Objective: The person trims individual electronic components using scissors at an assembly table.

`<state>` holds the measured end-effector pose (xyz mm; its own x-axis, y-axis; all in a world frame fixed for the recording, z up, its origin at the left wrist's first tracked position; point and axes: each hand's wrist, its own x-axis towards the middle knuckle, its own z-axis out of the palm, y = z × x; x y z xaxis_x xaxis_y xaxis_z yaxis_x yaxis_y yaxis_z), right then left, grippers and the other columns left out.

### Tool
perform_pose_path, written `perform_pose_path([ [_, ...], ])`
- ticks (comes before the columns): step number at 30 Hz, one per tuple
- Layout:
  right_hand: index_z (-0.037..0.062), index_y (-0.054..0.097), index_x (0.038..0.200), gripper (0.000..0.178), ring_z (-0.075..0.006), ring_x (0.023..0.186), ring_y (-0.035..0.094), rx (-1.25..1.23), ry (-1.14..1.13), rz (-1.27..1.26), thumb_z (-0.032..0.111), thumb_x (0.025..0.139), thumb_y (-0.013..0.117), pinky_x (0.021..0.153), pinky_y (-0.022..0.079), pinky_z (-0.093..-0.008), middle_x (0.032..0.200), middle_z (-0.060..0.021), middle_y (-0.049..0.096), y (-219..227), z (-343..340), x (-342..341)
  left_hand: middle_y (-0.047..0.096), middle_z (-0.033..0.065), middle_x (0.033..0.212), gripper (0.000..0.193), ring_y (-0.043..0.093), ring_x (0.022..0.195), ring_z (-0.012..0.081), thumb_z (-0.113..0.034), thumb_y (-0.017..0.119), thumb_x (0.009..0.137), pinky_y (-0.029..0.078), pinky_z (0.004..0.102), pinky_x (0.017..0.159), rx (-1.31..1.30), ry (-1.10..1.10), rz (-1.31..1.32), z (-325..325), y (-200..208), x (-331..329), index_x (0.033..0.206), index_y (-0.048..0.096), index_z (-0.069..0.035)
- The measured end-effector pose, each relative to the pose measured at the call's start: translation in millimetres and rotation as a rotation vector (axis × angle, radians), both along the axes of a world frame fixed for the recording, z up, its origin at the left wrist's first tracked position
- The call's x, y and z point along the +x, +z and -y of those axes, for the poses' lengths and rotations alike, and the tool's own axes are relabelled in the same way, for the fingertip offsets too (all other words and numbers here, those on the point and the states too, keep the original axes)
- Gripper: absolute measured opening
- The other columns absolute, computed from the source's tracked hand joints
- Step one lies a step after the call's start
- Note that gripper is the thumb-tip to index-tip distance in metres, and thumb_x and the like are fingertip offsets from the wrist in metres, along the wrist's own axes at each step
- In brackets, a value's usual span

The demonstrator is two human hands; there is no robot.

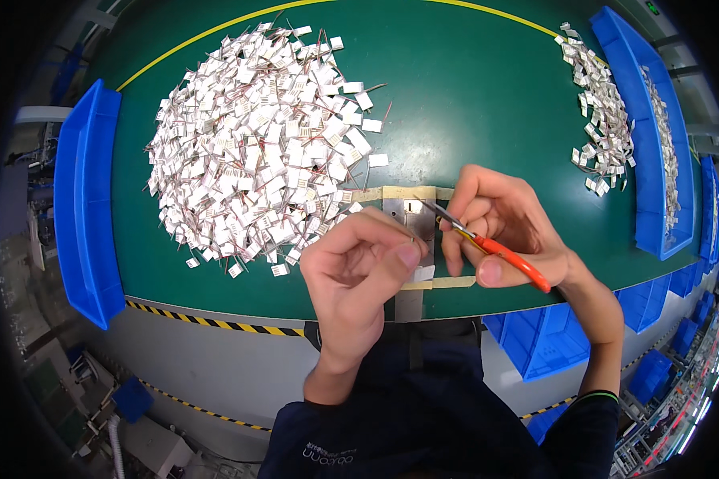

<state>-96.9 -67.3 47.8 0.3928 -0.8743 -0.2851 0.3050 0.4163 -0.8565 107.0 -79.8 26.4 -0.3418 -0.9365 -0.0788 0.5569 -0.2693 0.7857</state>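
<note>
At the table's near edge, the left hand [358, 267] pinches thin wires [407, 231] between thumb and forefinger. Just beside it, the right hand [499, 227] is closed around orange-handled cutters [487, 243], whose tip points toward a small white square part [414, 207]. That part lies on a grey metal plate [411, 223] taped to the green table [471, 104], just beyond the left fingertips. Farther left, a big heap of white wired parts [260, 140] crowds the plate. Far right, a smaller pile [603, 120] lies beside a blue bin [643, 144]; another blue bin [84, 199] stands at the far left.
</note>
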Motion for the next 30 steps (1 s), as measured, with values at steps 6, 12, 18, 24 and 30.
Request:
perform_pose_path([
  [6,-0.0057,0.053,0.096,0.031,-0.0064,0.055,0.056,0.117,0.158,-0.018,0.002,0.073,0.071,0.049,0.036,-0.0175,0.071,-0.0114,0.063,6.6,4.9,-5.9,0.061,0.0135,0.085,0.003,0.057,0.076,0.0126,0.007,0.061,0.083,0.044,0.0231,0.07,0.04,-0.07,-0.016,-2.9,-0.3,4.3,0.084,0.058,0.007],
  [12,-0.0087,0.056,0.097,0.016,-0.0018,0.058,0.058,0.032,0.194,0.037,-0.007,0.082,0.058,0.05,0.039,-0.014,0.08,-0.0128,0.068,0.8,2.0,-7.4,0.058,0.0118,0.083,0.003,0.055,0.072,0.0115,0.007,0.06,0.082,0.042,0.0215,0.066,0.051,-0.079,-0.004,-5.2,-3.6,1.9,0.082,0.057,0.007],
  [18,-0.0094,0.057,0.096,0.017,-0.0024,0.059,0.059,0.005,0.193,0.028,-0.009,0.08,0.058,0.05,0.039,-0.0142,0.078,-0.0119,0.068,1.8,2.2,-9.4,0.057,0.0117,0.083,0.003,0.054,0.071,0.0111,0.008,0.06,0.082,0.042,0.0211,0.065,0.042,-0.078,-0.008,-5.2,-4.1,0.8,0.082,0.057,0.007],
  [24,-0.01,0.058,0.096,0.018,-0.0009,0.057,0.056,-0.015,0.208,-0.018,-0.01,0.078,0.059,0.05,0.037,-0.0142,0.073,-0.0094,0.066,3.9,2.2,-9.4,0.058,0.0118,0.083,0.003,0.054,0.07,0.0104,0.008,0.06,0.082,0.041,0.0205,0.065,0.019,-0.083,0.001,-6.2,-5.1,2.8,0.082,0.057,0.007],
  [30,-0.0104,0.06,0.095,0.018,-0.0011,0.057,0.057,-0.003,0.194,-0.029,-0.01,0.077,0.06,0.05,0.037,-0.0139,0.071,-0.0093,0.066,6.8,1.9,-8.0,0.059,0.0115,0.082,0.004,0.053,0.07,0.0096,0.008,0.06,0.082,0.04,0.0199,0.064,0.0,-0.086,0.004,-5.5,-5.5,3.9,0.081,0.057,0.006],
])
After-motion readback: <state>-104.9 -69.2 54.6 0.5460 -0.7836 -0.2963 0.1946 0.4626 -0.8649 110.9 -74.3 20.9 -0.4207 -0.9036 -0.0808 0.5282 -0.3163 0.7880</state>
